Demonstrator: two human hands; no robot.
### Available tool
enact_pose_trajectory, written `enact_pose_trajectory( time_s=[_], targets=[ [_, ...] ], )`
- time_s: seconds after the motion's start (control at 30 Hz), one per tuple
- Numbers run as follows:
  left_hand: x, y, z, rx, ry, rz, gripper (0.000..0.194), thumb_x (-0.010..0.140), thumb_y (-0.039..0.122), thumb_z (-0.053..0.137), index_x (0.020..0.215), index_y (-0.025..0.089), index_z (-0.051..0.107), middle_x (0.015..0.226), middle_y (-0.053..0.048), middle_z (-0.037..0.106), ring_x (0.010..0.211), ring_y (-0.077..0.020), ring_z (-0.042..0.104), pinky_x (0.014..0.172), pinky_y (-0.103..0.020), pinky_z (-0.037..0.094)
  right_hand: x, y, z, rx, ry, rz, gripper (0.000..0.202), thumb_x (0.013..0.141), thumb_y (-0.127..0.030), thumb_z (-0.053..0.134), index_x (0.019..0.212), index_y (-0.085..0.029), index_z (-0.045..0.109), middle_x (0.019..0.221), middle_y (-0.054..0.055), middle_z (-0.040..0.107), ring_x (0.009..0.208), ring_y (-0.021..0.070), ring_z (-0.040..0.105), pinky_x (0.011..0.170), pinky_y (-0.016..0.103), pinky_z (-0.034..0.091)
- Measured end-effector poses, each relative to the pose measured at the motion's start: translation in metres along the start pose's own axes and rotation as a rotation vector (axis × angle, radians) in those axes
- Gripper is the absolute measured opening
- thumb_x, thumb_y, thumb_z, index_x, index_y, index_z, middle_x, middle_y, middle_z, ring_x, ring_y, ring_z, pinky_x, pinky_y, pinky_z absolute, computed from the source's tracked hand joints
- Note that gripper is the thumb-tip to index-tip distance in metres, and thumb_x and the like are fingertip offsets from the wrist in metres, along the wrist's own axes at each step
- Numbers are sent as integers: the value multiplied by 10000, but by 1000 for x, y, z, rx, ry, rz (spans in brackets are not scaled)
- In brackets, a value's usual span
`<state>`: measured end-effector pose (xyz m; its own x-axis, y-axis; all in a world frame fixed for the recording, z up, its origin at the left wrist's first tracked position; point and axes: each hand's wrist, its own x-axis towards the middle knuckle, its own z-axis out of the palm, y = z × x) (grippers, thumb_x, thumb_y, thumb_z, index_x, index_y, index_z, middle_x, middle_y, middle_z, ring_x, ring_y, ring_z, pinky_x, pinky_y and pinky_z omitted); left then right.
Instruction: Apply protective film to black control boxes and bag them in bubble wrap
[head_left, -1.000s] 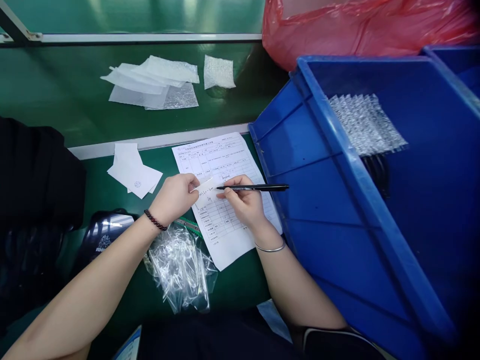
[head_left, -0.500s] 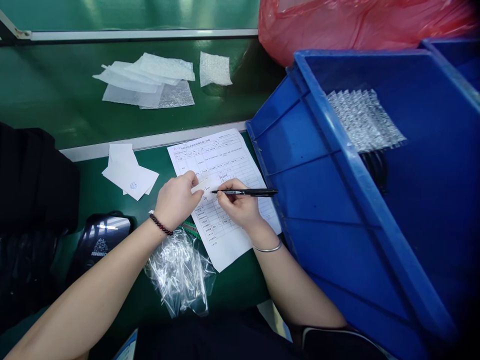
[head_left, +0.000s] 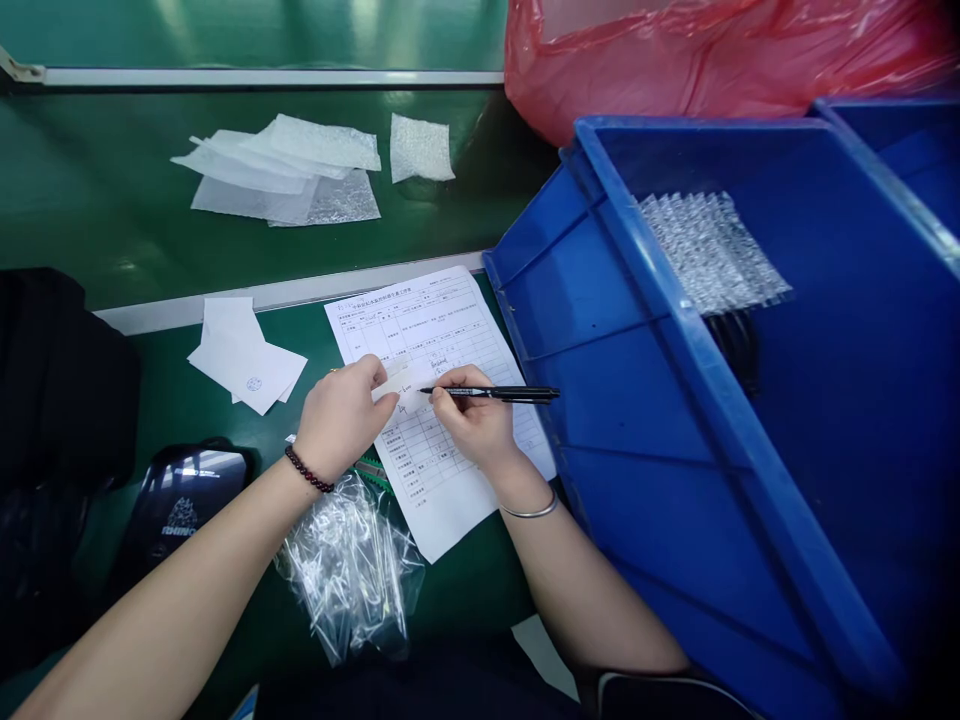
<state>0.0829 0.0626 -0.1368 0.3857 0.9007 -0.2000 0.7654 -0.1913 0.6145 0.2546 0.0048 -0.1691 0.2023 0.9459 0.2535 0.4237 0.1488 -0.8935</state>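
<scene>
My left hand [head_left: 341, 415] is closed on a small white paper slip [head_left: 406, 388], pinching its left side between thumb and fingers. The slip bears a few handwritten marks and lies over a printed form [head_left: 457, 510] with a table and handwriting. In my right hand [head_left: 474, 418] is a black pen [head_left: 517, 394], gripped close to its tip, which points left at the slip's right part. Whether the tip touches the paper, I cannot tell. Below my left wrist lie crumpled clear plastic bags [head_left: 349, 570], with a green object [head_left: 373, 472] partly hidden beside them.
Right of the form stands a large blue bin [head_left: 637, 400] holding bubble wrap [head_left: 712, 250] and black items. White cards [head_left: 259, 370] and a black RHINO case [head_left: 184, 500] lie left. Foam and bubble pouches [head_left: 300, 165] lie behind the ledge; a red plastic bag [head_left: 675, 80] hangs at back right.
The whole view has shifted slightly, so everything sits a little lower and farther left. The pen tip has moved slightly right relative to the slip's writing. Both hands keep their grips.
</scene>
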Motion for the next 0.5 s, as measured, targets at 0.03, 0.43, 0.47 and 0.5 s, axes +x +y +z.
enact_pose_trajectory(
  time_s=[0.03,0.43,0.47,0.5],
  targets=[
    [0,0,0,-1,3,2,123,804,320,604,801,227,523,823,-48,649,727,-225,578,571,-288,330,0,0,0,-10,15,4,47,800,-201,570,761,-219,550,655,-20,562,563,127,522,516,270,438],
    [0,4,-1,21,-22,-31,126,814,320,597,818,226,514,842,-49,658,758,-250,574,588,-307,324,-1,-1,2,10,-6,-5,78,795,-189,585,730,-211,550,636,-34,536,527,105,483,481,251,397],
    [0,4,-1,22,-25,-31,125,817,322,594,819,226,514,841,-48,656,760,-249,573,588,-307,323,0,-1,2,7,-6,-7,77,795,-188,583,729,-211,552,637,-32,538,532,106,488,481,251,399],
    [0,4,-1,23,-26,-31,125,819,324,591,819,226,514,840,-48,654,762,-249,572,587,-308,322,0,-1,2,7,-9,-10,74,796,-188,581,731,-211,553,640,-31,540,537,108,493,483,252,402]
  ],
)
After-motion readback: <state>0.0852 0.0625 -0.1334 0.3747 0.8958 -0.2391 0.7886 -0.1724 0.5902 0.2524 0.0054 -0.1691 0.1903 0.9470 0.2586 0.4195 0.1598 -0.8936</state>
